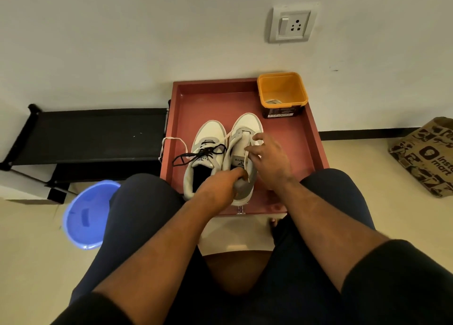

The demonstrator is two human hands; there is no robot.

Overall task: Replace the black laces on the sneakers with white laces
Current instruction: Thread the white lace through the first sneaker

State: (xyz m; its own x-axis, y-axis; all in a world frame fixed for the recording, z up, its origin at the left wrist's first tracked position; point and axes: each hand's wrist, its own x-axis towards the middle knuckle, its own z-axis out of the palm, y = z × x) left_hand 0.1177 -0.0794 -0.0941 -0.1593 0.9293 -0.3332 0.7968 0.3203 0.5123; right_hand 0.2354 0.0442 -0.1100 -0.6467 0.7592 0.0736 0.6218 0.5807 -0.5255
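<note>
two sneakers sit side by side in a red tray (pixel 316 138) — left hand (pixel 221 186) grips the right sneaker (pixel 241 153) at its collar, right hand (pixel 270 159) pinches a white lace (pixel 248 164); black lace (pixel 196 154) on the left sneaker (pixel 208 138).

White-and-grey sneakers (pixel 221 153) sit on a reddish-brown tray (pixel 311 138). A black lace (pixel 196 153) crosses the sneaker left of the fingers (pixel 257 138); a white lace (pixel 171 141) trails beyond it. Ahead of the fingertips stands an orange container (pixel 282 89) with a black printed base. A blue bucket (pixel 85 214), a black rack (pixel 93 131) and a brown paper bag (pixel 426 153) with dark print complete the scene.
</note>
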